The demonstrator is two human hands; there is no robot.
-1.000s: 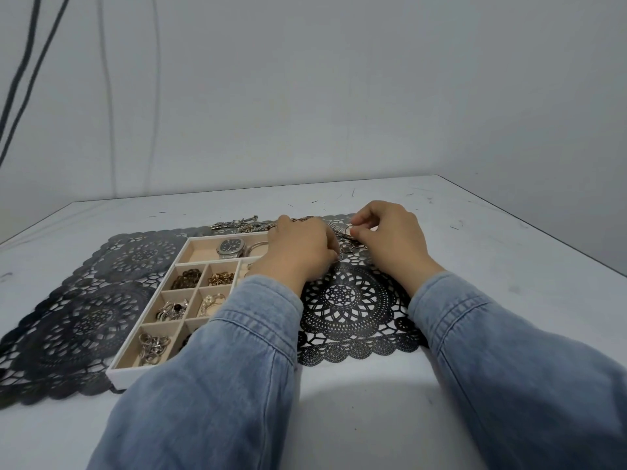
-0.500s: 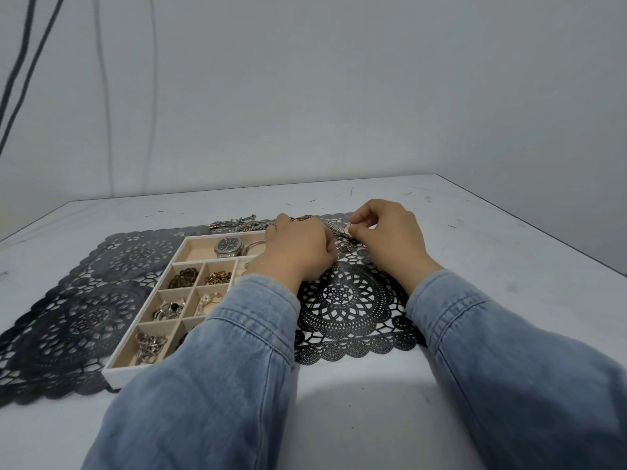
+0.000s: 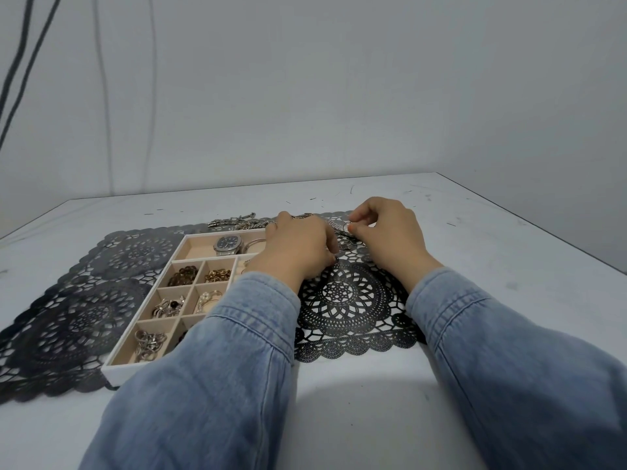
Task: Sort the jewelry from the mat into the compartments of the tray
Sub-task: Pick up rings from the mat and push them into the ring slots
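A white tray (image 3: 119, 368) with beige compartments lies on a black lace mat (image 3: 346, 300). It holds a silver watch (image 3: 229, 245), rings and small gold and dark pieces. Loose silver jewelry (image 3: 234, 221) lies on the mat behind the tray. My right hand (image 3: 390, 237) pinches a thin silver hoop piece (image 3: 346, 228) between thumb and forefinger, just above the mat. My left hand (image 3: 297, 249) is curled over the tray's right edge, its fingertips at a small dark piece (image 3: 336, 260); what it grips is mostly hidden.
The mat spreads left across a white table (image 3: 492, 239). Blue denim sleeves (image 3: 217, 368) cover the tray's near right compartments. A grey wall stands behind, with dark cables (image 3: 20, 62) hanging at the left.
Both hands stay at the same spot on the mat. My right hand's thumb and forefinger have lifted the silver piece slightly; the left hand has shifted little.
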